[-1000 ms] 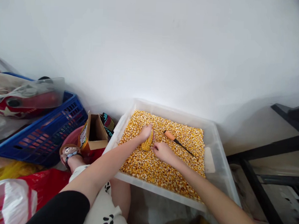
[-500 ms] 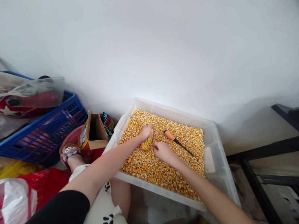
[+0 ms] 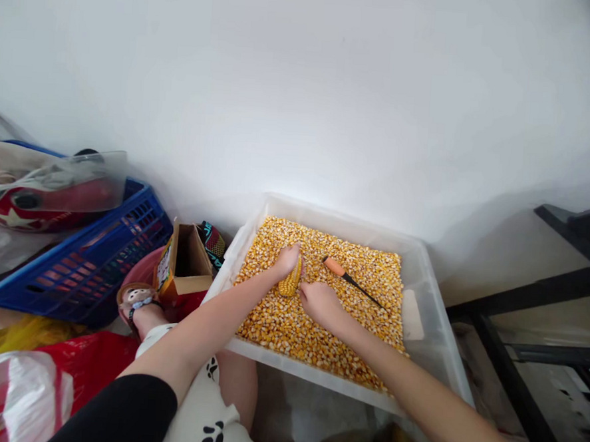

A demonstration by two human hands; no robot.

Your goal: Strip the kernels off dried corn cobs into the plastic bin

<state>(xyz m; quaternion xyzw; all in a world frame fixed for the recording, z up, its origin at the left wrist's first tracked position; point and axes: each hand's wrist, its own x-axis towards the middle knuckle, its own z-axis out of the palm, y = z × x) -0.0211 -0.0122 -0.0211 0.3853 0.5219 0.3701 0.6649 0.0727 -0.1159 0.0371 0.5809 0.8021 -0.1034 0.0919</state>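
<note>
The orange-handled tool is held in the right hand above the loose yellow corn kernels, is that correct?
Not quite. In the head view the orange-handled tool lies unheld on the loose yellow corn kernels; the right hand touches the yellow corn cob instead.

Right hand [image 3: 320, 301] now drawn slightly nearer and leftward along the corn cob [image 3: 291, 279], fingertips pressed close against its lower end rather than a little off to the side as a second ago; right forearm shifted a touch lower and leftward with it, uncovering a few more loose kernels [image 3: 370, 299] beside the wrist. Left hand [image 3: 289, 258] barely different, gripping the top of the cob with only a faint tightening of the fingers. Cob itself tilted almost the same, its lower tip nudged marginally toward the right hand. Whole view dropped a hair, so the clear plastic bin [image 3: 432, 343] sits fractionally lower in the picture
</note>
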